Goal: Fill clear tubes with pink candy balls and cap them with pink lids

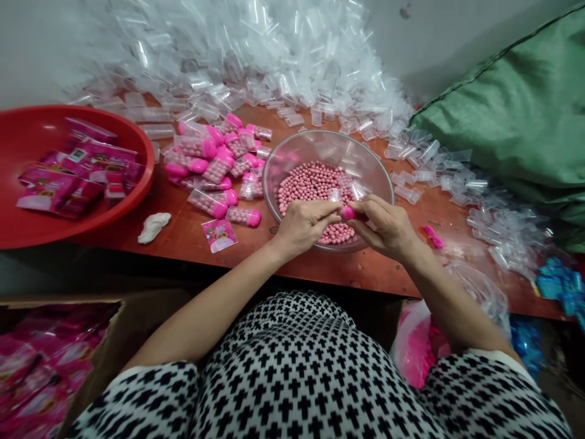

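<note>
The left hand (304, 227) and right hand (381, 227) meet above a clear glass bowl (292, 152), and both grips are narrow pinches. The fingertips (361, 210) of the right hand hold a small pink cap (348, 213), and the left fingertips close against its other end. Anything clear held with it is too hard to make out. The bowl sits on an orange-brown surface (365, 268) and holds a heap of pink balls (315, 189), with a few clear tubes (357, 190) lying on them. To the left, filled tubes with pink caps (208, 201) lie in a loose cluster, near a red basin (146, 146) of pink packets (77, 171). A small pink card (219, 235) and a white lump (153, 227) lie near the front edge. Empty clear tubes (274, 67) are piled along the back, loose pink caps (433, 236) lie right of the bowl, and a green sack (507, 116) slumps against the wall. A cardboard box (109, 323) of pink packets stands below the surface at left.
</note>
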Demonstrator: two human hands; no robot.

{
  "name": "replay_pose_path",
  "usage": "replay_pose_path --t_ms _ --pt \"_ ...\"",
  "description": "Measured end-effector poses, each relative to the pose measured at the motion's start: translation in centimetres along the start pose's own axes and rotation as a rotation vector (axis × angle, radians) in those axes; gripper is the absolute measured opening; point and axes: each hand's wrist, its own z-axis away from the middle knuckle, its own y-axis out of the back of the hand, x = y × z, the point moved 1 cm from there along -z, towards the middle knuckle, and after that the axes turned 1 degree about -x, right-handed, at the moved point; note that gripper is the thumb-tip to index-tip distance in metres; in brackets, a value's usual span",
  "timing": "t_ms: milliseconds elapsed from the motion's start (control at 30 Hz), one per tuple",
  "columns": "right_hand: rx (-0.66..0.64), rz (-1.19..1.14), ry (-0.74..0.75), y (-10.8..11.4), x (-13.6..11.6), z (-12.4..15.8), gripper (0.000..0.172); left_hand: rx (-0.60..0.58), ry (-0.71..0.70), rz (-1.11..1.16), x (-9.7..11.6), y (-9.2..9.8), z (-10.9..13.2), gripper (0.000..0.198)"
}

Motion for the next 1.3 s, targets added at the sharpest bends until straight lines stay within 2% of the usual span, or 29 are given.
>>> replay_pose_path --t_ms 100,167,267,333,433,533,600,733,833,967,1033,1133,1167,1300 --pt "0.026 -0.074 0.026 -0.4 0.3 -0.3 0.013 0.001 -0.007 -0.019 0.1 0.0 0.0 0.014" --pt "0.056 -0.233 -0.029 -0.4 0.7 -0.5 0.016 -0.001 0.068 0.074 0.3 0.1 -0.3 0.014" --pt "0.109 -0.611 -0.283 -0.3 1.6 -0.1 0.027 0.019 0.249 0.358 0.3 0.3 -0.8 0.022" --pt "0.152 -0.875 -0.465 -0.3 2.3 0.5 0.038 0.074 0.355 0.543 0.1 0.3 -1.0 0.032" --pt "0.208 -1.065 -0.606 -0.8 2.9 1.0 0.053 0.118 0.414 0.644 0.0 0.1 -1.1 0.04" --pt "0.242 -1.086 -0.641 -1.2 2.8 0.7 0.053 0.056 0.366 0.563 0.2 -0.1 -1.0 0.037" --pt "0.211 -1.141 -0.639 -1.4 2.5 0.2 0.053 0.039 0.344 0.501 0.2 -0.1 -0.9 0.036" --pt "0.144 -1.261 -0.683 -1.3 2.2 0.0 0.053 0.114 0.342 0.49 -0.3 0.1 -1.1 0.039" --pt "0.125 -1.249 -0.669 -1.5 2.3 0.5 0.055 0.116 0.328 0.459 -0.4 0.2 -1.2 0.037" --pt "0.209 -1.224 -0.666 -1.7 2.4 0.0 0.059 0.058 0.222 0.286 0.4 0.0 -1.3 0.021" --pt "0.132 -1.282 -0.681 -1.5 2.4 -0.6 0.06 0.047 0.158 0.209 0.6 -0.1 -1.2 0.016" --pt "-0.142 -1.405 -0.727 -1.3 2.0 -1.6 0.053 0.086 0.104 0.145 0.5 -0.2 -1.1 0.018" --pt "-0.184 -1.431 -0.744 -1.3 1.9 -1.9 0.049 0.106 0.098 0.121 0.4 -0.2 -1.1 0.018" --pt "-0.099 -1.47 -0.788 -1.6 1.4 -3.2 0.039 0.162 0.094 0.03 0.3 0.1 -1.4 0.018"
